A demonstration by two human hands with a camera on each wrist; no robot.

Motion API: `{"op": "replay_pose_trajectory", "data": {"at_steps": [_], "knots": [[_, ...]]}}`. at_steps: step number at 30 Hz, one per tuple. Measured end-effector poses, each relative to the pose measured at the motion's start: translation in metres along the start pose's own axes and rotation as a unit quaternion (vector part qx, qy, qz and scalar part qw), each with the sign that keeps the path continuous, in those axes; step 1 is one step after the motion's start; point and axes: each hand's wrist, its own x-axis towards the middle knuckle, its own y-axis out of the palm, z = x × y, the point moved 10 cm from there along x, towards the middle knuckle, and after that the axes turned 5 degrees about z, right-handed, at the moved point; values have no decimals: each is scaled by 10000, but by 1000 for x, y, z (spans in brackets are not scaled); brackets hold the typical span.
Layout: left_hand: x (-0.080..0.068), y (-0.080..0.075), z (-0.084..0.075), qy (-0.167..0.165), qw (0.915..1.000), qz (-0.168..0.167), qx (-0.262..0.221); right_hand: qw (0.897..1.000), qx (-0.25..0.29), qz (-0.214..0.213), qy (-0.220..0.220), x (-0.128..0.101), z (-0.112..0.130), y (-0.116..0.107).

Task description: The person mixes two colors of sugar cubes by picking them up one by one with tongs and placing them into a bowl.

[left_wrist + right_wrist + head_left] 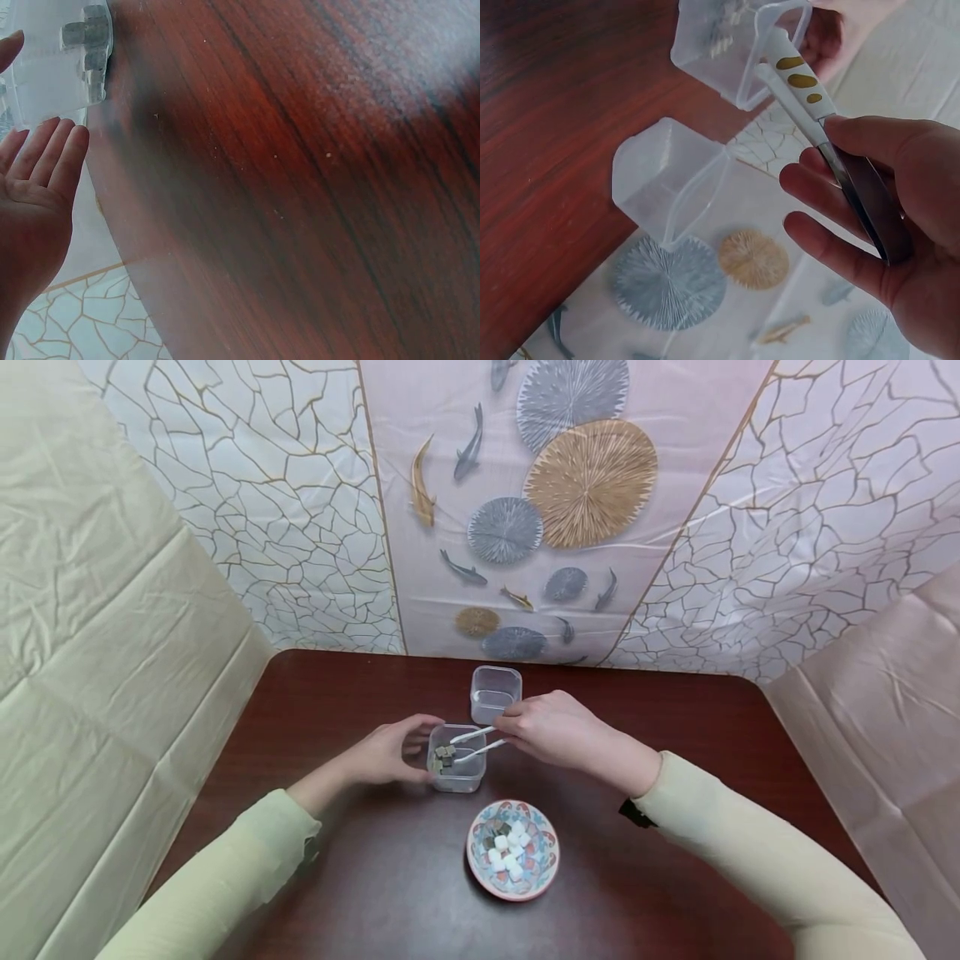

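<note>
- Right hand (558, 727): fingers and thumb closed around slim metal tongs (855, 172) with white, brown-spotted tips. The tips stand apart inside the near container; nothing seen between them.
- Left hand (386, 752): fingers nearly straight, thumb spread away, flanking the near container. From where I stand, firm contact cannot be confirmed.
- Near container: square, clear plastic box (459, 782), upright; small dark grey cubes (446, 753) lie toward its left side.
- Handling, in my judgement: tongs light and springy, best pinched partway along both arms; box light, slightly flexible, smooth enough to slide, best steadied by opposite walls. Cube weight cannot be told.
- Just beyond: a second square, clear plastic box (497, 679).
- Nearer the person: a round, multicoloured patterned bowl (551, 843) holding white cubes (511, 862) and some dark ones.
- Surface: glossy red-brown wood-grain table (360, 885).
- Room: fish-and-disc printed cloth (442, 610) behind; creased, plain beige cloth (112, 693) at left.
</note>
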Motion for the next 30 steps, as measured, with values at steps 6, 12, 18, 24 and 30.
{"op": "replay_pose_trajectory", "data": {"at_steps": [6, 12, 18, 24, 30], "knots": [[1, 1, 1, -101, 9999, 25, 11, 9995, -277, 84, -122, 12, 7, 12], [1, 1, 1, -119, 9999, 17, 15, 9984, -461, 282, -135, 22, 11, 23], [1, 0, 0, -27, 10000, -21, 49, 9962, -731, 476, -57, 30, 14, 30], [1, 0, 0, -10, 10000, -21, 51, 9957, -683, 617, 44, 34, 15, 30], [0, 0, 2, -44, 9999, -10, 119, 9967, -581, 556, 38, 34, 16, 25]]}}
